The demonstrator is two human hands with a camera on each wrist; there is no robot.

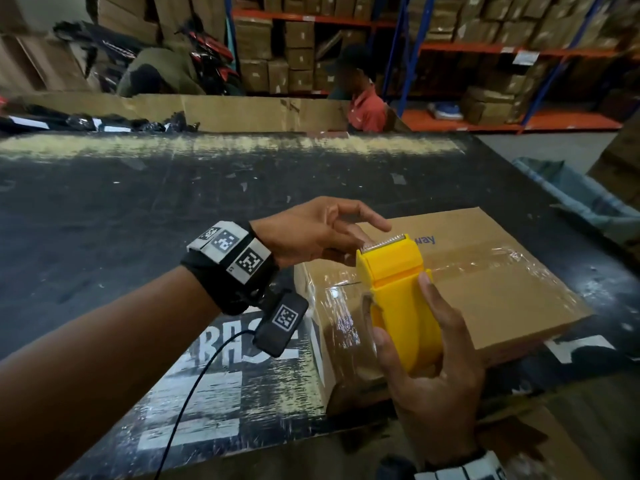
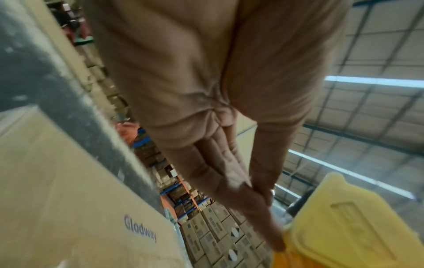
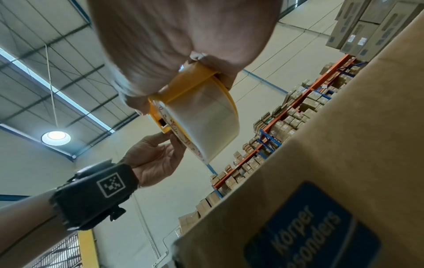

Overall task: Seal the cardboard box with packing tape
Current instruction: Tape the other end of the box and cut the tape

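Right hand (image 1: 429, 382) clamped around yellow tape dispenser (image 1: 398, 299), blade end pointing away, above cardboard box (image 1: 502, 292). Left hand (image 1: 322, 233) nearer the blade, fingers loosely spread, touching its tape edge.

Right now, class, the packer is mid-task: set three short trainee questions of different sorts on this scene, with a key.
1. True or false: the right hand grips the yellow dispenser.
2. Where are the left hand fingers? A) flat on the table; B) at the dispenser's blade end; C) under the box.
3. Fill in: clear ____ already runs across the box top.

Key: 1 true; 2 B; 3 tape.
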